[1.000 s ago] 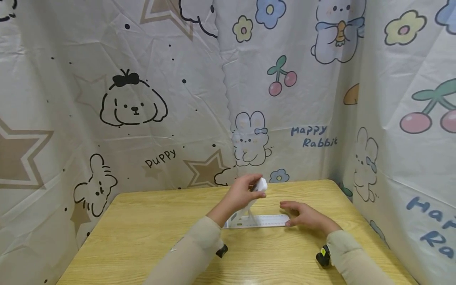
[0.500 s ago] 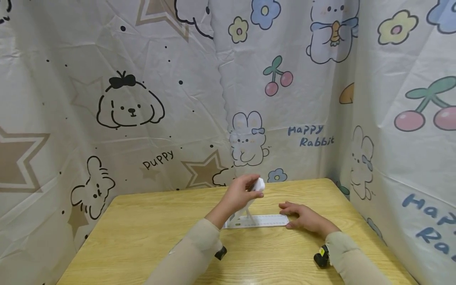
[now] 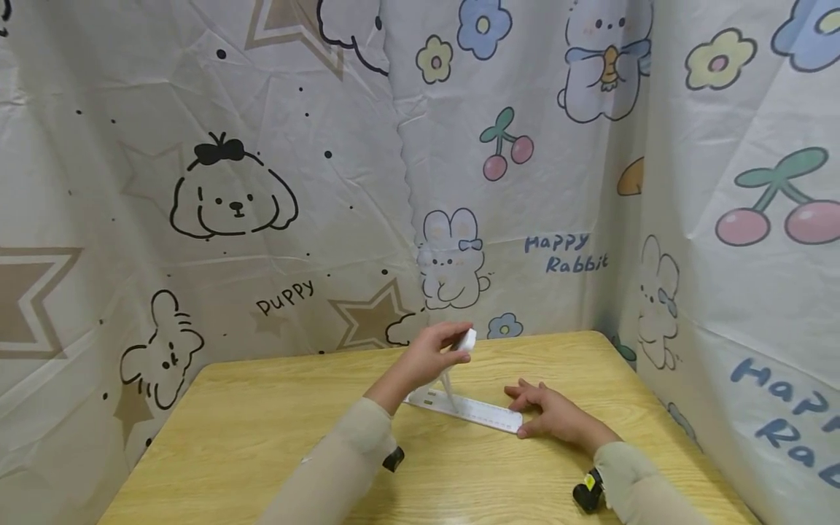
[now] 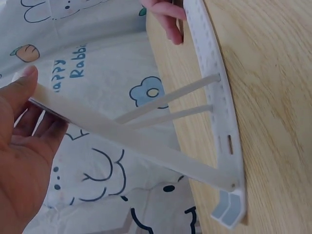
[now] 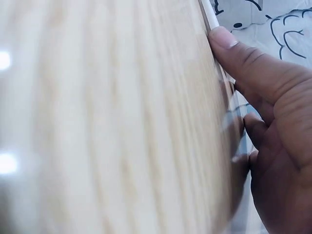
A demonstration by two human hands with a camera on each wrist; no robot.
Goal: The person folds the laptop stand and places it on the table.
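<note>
A white folding stand [image 3: 485, 417] has its long, ruler-like base on the table and its upper arm raised at a slant. In the left wrist view the arm [image 4: 136, 144] joins the base at a hinge, and two thin struts [image 4: 168, 101] run down to the base's row of notches. My left hand [image 3: 423, 359] pinches the arm's raised end between thumb and fingers. Around the base's right end, my right hand [image 3: 558, 419] has its thumb at the near corner and fingers by the far edge. The right wrist view shows its thumb [image 5: 243, 58] against a white edge.
The wood-grain table [image 3: 275, 437] reaches back to a patterned curtain [image 3: 367, 182], which also hangs along both sides. Black wrist devices stick out below the left sleeve [image 3: 354, 445] and right sleeve [image 3: 636, 474].
The stand has turned on the table: the base's right end has come nearer and its left end has gone back. Both hands moved with it, the right one slightly nearer.
</note>
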